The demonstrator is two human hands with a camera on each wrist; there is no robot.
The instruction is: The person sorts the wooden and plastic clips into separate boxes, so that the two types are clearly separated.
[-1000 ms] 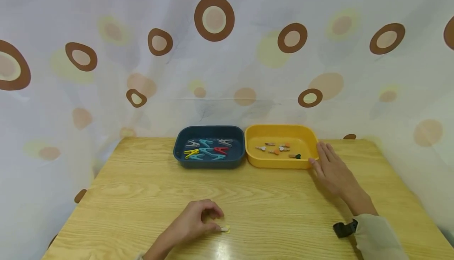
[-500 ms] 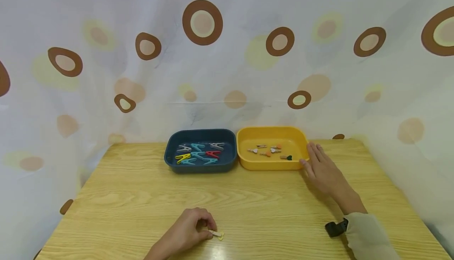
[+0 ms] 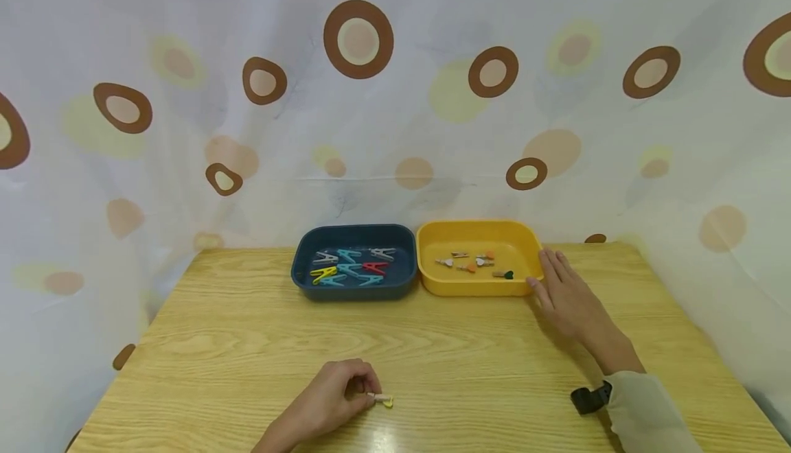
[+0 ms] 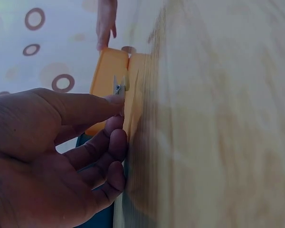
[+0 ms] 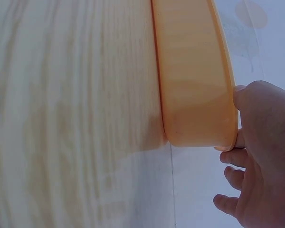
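My left hand [image 3: 336, 398] pinches a small wooden clothespin [image 3: 382, 399] with a yellow decoration between thumb and forefinger, low over the front of the table. In the left wrist view the clothespin [image 4: 118, 88] sticks up past the fingertips, its split end facing away. My right hand [image 3: 571, 302] rests at the right front corner of the yellow tray [image 3: 482, 288], thumb on the rim and fingers extended along the outer side. The right wrist view has the thumb touching the tray's rim [image 5: 225, 47], the other fingers loosely bent beside it.
Several small wooden clothespins with heart decorations, one dark green [image 3: 503, 274], lie in the yellow tray. Touching its left side is a dark blue tray [image 3: 355, 294] with several plastic clothespins, including a red one [image 3: 373, 268]. A patterned curtain [image 3: 395, 130] hangs behind the table [image 3: 247, 329].
The clothespin in my left hand has turned slightly, and more of it shows than a second ago. The head view has shifted a little. My right hand stays at the tray's corner.
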